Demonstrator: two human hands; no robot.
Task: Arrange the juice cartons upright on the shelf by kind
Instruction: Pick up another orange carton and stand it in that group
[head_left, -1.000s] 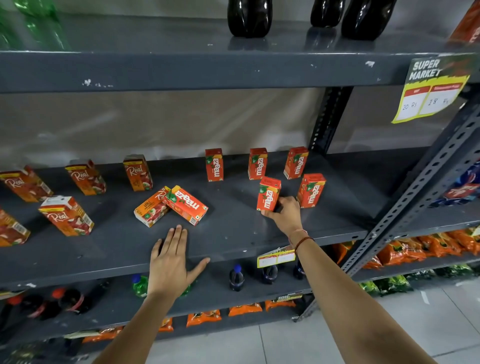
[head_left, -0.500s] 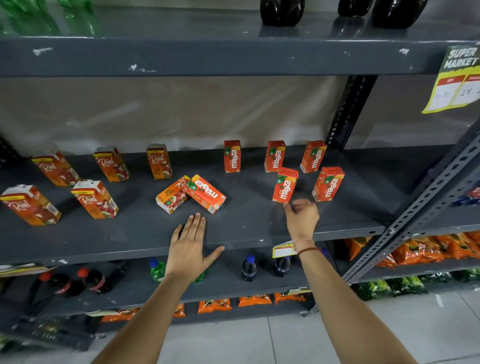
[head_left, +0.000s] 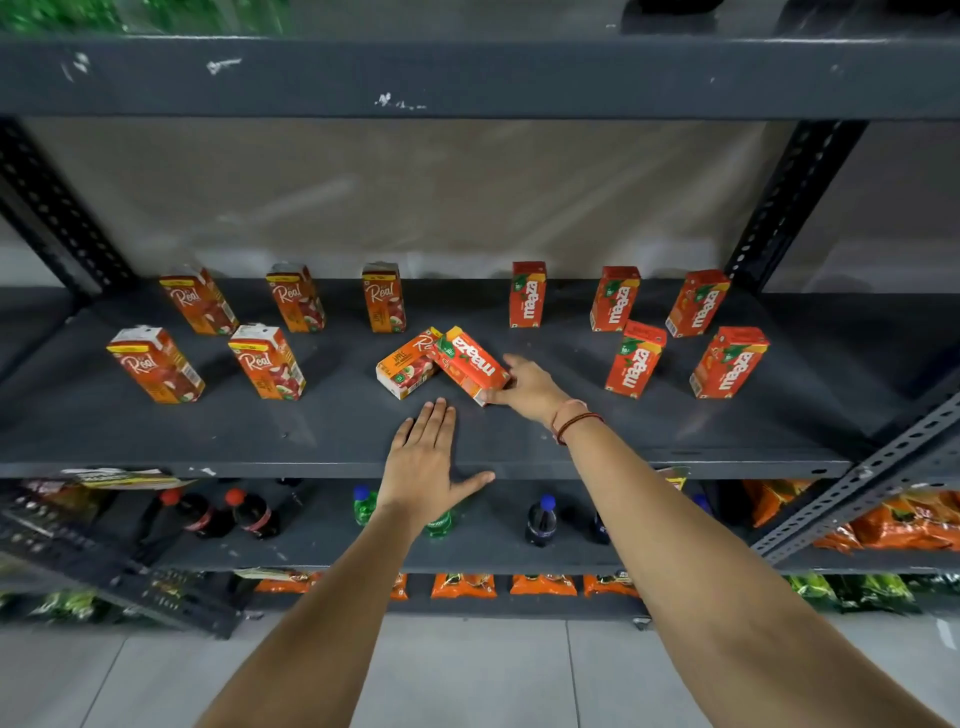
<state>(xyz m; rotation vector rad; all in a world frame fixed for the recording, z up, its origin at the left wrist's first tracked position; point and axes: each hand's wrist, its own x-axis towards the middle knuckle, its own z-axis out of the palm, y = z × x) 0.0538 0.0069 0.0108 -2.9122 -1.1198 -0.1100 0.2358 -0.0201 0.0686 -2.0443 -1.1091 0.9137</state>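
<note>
On the dark grey shelf (head_left: 649, 431), several Real cartons (head_left: 267, 361) stand upright on the left and several red Maaza cartons (head_left: 635, 358) stand upright on the right. In the middle two cartons lie flat side by side: a Real carton (head_left: 402, 369) and a Maaza carton (head_left: 470, 364). My right hand (head_left: 530, 387) reaches onto the lying Maaza carton, fingers wrapped around its near right end. My left hand (head_left: 423, 462) rests flat on the shelf's front edge, fingers spread, holding nothing.
The upper shelf (head_left: 467, 78) hangs low overhead. Slotted uprights (head_left: 779, 197) stand at the right. Below are soda bottles (head_left: 249, 514) and orange snack bags (head_left: 540, 584). Tiled floor lies at the bottom.
My right hand let go of the upright Maaza carton on the right and moved left to the lying Maaza carton. The view shifted leftward. My left hand stayed put.
</note>
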